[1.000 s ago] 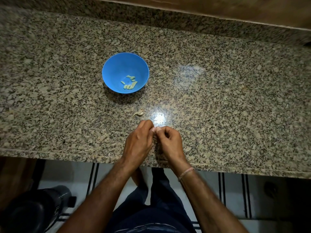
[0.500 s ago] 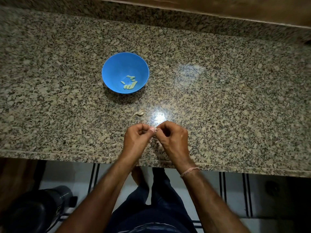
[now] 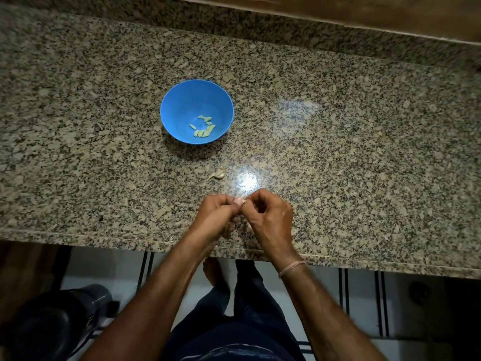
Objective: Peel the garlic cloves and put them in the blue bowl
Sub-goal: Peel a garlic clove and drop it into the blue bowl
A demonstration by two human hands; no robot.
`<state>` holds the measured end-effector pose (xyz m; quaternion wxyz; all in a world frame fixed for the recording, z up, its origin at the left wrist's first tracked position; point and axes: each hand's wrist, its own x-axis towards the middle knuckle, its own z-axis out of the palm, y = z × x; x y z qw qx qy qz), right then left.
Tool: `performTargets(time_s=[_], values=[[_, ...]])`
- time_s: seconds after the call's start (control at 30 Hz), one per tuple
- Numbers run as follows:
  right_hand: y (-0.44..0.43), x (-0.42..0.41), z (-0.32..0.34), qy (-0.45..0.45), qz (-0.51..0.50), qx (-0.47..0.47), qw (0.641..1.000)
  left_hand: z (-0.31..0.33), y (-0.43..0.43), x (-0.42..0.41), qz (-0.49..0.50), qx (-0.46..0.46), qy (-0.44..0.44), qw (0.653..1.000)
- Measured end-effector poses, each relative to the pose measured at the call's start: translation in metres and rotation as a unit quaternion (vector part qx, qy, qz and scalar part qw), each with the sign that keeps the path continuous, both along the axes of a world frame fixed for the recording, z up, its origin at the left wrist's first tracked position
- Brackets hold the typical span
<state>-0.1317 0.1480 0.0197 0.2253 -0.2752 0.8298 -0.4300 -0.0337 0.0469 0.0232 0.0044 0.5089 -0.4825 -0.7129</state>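
Left hand (image 3: 216, 213) and right hand (image 3: 272, 217) pinch small pale garlic clove (image 3: 241, 201), lower centre; a slip could drop it past speckled granite counter (image 3: 104, 230) edge.

Blue bowl (image 3: 182, 105) holds pale peeled cloves (image 3: 203, 129) — a loose clove (image 3: 217, 174) lies near it, a held clove (image 3: 242, 201) between fingers (image 3: 226, 203).
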Motion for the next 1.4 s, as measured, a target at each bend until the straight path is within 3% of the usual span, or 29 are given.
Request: performTargets(time_s=[0.07, 0.1, 0.13, 0.17, 0.23, 0.3, 0.43, 0.5, 0.57, 0.7, 0.77, 0.8, 0.87, 0.93, 1.0, 1.3, 1.4], values=[[0.001, -0.001, -0.003, 0.089, 0.03, 0.001, 0.996, 0.002, -0.001, -0.001, 0.039, 0.118, 0.023, 0.992], [0.0, -0.001, -0.003, 0.09, 0.032, 0.003, 0.995, 0.003, 0.001, -0.001, 0.041, 0.116, 0.033, 0.992], [0.0, -0.002, -0.002, 0.059, 0.026, 0.006, 0.998, 0.003, 0.004, 0.0, 0.017, 0.053, 0.032, 0.998], [-0.001, -0.003, 0.0, -0.005, 0.009, 0.007, 1.0, 0.003, 0.006, 0.001, -0.03, -0.072, 0.016, 0.997], [-0.004, -0.004, 0.006, -0.173, -0.04, 0.002, 0.984, 0.0, 0.008, 0.004, -0.106, -0.337, 0.005, 0.935], [-0.004, -0.003, 0.009, -0.215, -0.06, -0.002, 0.975, -0.002, 0.007, 0.006, -0.128, -0.413, 0.024, 0.901], [-0.001, 0.0, 0.0, 0.044, 0.028, -0.008, 0.999, -0.002, 0.004, 0.001, -0.122, -0.327, 0.019, 0.937], [-0.002, -0.001, -0.004, 0.111, 0.049, -0.016, 0.992, -0.003, 0.006, -0.001, -0.125, -0.291, 0.012, 0.948], [-0.003, -0.001, -0.004, 0.094, 0.042, -0.023, 0.994, -0.004, 0.006, -0.002, -0.119, -0.272, 0.011, 0.955], [-0.006, 0.004, 0.003, -0.162, -0.053, -0.049, 0.984, -0.005, 0.005, -0.001, -0.109, -0.342, 0.019, 0.933], [-0.008, 0.004, 0.003, -0.232, -0.08, -0.044, 0.968, -0.006, 0.005, 0.0, -0.105, -0.379, 0.032, 0.919], [-0.009, 0.004, 0.003, -0.233, -0.084, -0.039, 0.968, -0.008, 0.006, 0.0, -0.102, -0.385, 0.03, 0.917], [-0.008, 0.007, 0.004, -0.125, -0.054, -0.031, 0.99, -0.011, 0.007, -0.001, -0.097, -0.347, 0.011, 0.933], [-0.006, 0.007, 0.004, 0.034, 0.012, -0.029, 0.999, -0.01, 0.007, -0.004, -0.073, -0.24, 0.008, 0.968], [-0.004, 0.005, 0.001, 0.096, 0.045, -0.034, 0.994, -0.011, 0.007, -0.004, -0.052, -0.16, 0.021, 0.986], [-0.004, 0.0, -0.001, -0.057, -0.027, -0.042, 0.997, -0.015, 0.004, -0.001, -0.033, -0.254, 0.019, 0.967], [-0.004, 0.001, -0.002, -0.042, -0.015, -0.037, 0.998, -0.013, 0.006, -0.002, -0.045, -0.276, 0.003, 0.96]])
